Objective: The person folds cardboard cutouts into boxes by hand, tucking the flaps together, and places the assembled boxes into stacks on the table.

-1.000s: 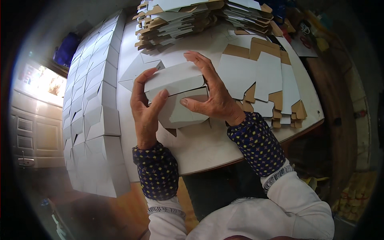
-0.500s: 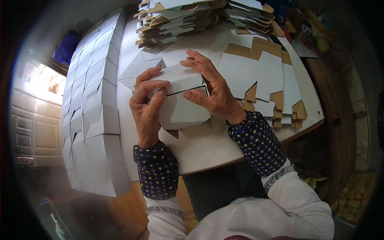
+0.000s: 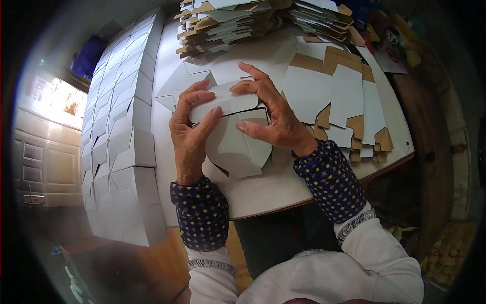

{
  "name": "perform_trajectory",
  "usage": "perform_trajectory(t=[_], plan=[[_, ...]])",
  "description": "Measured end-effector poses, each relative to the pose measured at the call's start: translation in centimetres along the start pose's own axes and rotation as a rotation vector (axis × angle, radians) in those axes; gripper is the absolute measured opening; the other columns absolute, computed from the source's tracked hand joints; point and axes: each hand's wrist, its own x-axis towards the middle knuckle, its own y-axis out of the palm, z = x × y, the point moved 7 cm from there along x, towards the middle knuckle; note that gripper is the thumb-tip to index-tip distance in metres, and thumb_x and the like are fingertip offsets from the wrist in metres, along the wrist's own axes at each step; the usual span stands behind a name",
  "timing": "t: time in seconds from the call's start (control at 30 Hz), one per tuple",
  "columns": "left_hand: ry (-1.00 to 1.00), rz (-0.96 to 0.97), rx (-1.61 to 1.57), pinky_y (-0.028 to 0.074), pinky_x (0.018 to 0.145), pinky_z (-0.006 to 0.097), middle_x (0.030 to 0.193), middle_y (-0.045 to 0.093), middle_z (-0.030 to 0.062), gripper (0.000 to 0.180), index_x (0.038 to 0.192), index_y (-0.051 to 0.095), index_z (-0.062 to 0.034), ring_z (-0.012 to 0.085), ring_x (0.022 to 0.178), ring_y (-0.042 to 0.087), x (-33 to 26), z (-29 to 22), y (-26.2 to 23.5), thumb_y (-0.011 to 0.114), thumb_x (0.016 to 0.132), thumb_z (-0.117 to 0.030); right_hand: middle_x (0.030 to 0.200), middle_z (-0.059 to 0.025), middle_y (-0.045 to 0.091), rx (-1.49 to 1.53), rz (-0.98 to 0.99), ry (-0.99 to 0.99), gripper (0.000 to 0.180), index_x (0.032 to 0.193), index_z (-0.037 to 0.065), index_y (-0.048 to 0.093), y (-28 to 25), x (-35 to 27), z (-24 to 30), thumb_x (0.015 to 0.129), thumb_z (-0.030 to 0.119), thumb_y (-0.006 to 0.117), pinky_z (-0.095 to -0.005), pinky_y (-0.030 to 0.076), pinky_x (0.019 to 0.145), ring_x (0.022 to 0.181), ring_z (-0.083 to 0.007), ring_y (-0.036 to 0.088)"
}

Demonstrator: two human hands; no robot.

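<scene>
A small white cardboard box (image 3: 238,147), partly folded, is between my hands over the near part of the table. Its long top flap bends across the upper side, and a dark gap runs beneath that flap's edge. My left hand (image 3: 190,126) grips the left side, fingers curled over the flap and thumb pressed on its front. On the other side, my right hand (image 3: 276,121) holds the box with bent fingers on the flap and the thumb against the panel below. Just behind the left fingers lies another white carton (image 3: 185,83), partly covered by that hand.
Rows of folded white boxes (image 3: 144,192) line the table's left side. Flat white-and-brown carton blanks (image 3: 309,91) overlap at the right. A tall stack of blanks (image 3: 228,33) stands at the back, with another pile (image 3: 324,23) beside it. The white table (image 3: 263,195) has a curved-looking front edge.
The fingers of both hands have curled further over the top flap, and my left thumb has moved onto it. The box's front panel now reaches lower toward me.
</scene>
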Motion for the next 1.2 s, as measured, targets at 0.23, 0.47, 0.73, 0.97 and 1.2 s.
perform_trajectory(t=[0.23, 0.47, 0.73, 0.97, 1.2], plan=[[0.056, -0.039, 0.010, 0.040, 0.111, 0.042, 0.139, 0.061, 0.0135, 0.034, 0.118, 0.069, -0.0083, 0.0313, 0.131, 0.053, 0.0, 0.4, 0.1, 0.072, 0.088, -0.023, 0.162, -0.0175, 0.033, 0.170, -0.068, 0.157, 0.056, 0.143, 0.010, 0.055, -0.1, 0.0, -0.2, 0.091, 0.025, 0.065, -0.0471, 0.029, 0.118, 0.145, -0.0335, 0.037], [0.135, -0.088, 0.036, 0.039, 0.113, 0.043, 0.143, 0.058, 0.0140, 0.043, 0.127, 0.065, -0.0072, 0.0317, 0.132, 0.052, -0.3, -0.5, 0.2, 0.070, 0.088, -0.026, 0.157, -0.0136, 0.042, 0.198, -0.067, 0.214, 0.051, 0.144, 0.009, 0.053, -0.4, -0.1, -0.6, 0.097, 0.026, 0.062, -0.0423, 0.031, 0.118, 0.141, -0.0296, 0.042], [0.075, 0.109, 0.103, 0.038, 0.115, 0.050, 0.153, 0.046, 0.0169, 0.080, 0.150, 0.046, -0.0103, 0.0354, 0.137, 0.047, -0.4, -0.9, 0.9, 0.077, 0.079, -0.027, 0.147, -0.0107, 0.052, 0.084, -0.110, 0.136, 0.050, 0.142, 0.009, 0.056, -0.7, 0.0, -0.5, 0.096, 0.026, 0.066, -0.0367, 0.037, 0.112, 0.131, -0.0262, 0.050], [0.151, 0.123, 0.083, 0.038, 0.115, 0.055, 0.161, 0.036, 0.0195, 0.107, 0.163, 0.028, -0.0130, 0.0381, 0.142, 0.041, -0.4, -0.7, 1.4, 0.081, 0.070, -0.022, 0.137, -0.0093, 0.058, 0.019, -0.139, 0.175, 0.049, 0.138, 0.008, 0.058, -1.0, 0.0, -0.2, 0.092, 0.022, 0.069, -0.0342, 0.043, 0.105, 0.117, -0.0241, 0.056], [0.161, 0.112, 0.063, 0.036, 0.117, 0.053, 0.162, 0.036, 0.0189, 0.100, 0.163, 0.029, -0.0132, 0.0375, 0.143, 0.040, -0.4, -0.6, 1.8, 0.074, 0.074, -0.025, 0.131, -0.0078, 0.059, -0.002, -0.170, 0.195, 0.040, 0.126, 0.008, 0.067, -1.6, -0.1, -0.1, 0.088, 0.017, 0.071, -0.0323, 0.044, 0.100, 0.112, -0.0212, 0.057]])
